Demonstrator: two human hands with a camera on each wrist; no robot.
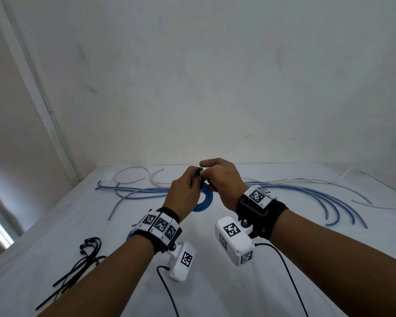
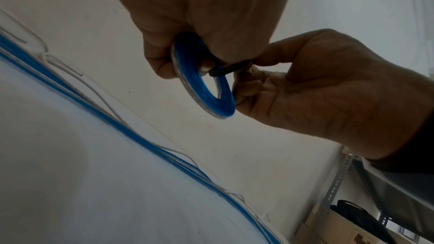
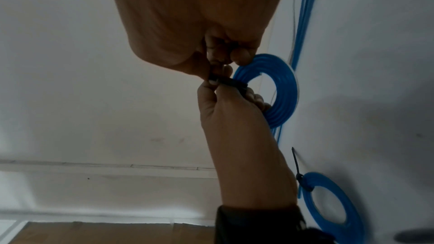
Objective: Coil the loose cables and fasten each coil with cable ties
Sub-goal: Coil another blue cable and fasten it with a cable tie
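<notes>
Both hands are raised above the white table (image 1: 78, 213) and hold a small blue cable coil (image 1: 205, 200) between them. My left hand (image 1: 196, 177) curls its fingers round the coil (image 2: 206, 88) and pinches one end of a black cable tie (image 2: 227, 69). My right hand (image 1: 206, 172) pinches the same tie (image 3: 230, 82) from the other side, at the coil's (image 3: 279, 88) top edge. The tie loops round the coil's windings. Fingers hide its head and tail.
A second blue coil (image 3: 328, 201) with a black tie (image 3: 298, 173) on it lies on the table below my left wrist. Loose blue cables (image 1: 307, 195) and white cables (image 1: 135, 175) sprawl along the back by the wall. Spare black ties (image 1: 78, 266) lie front left.
</notes>
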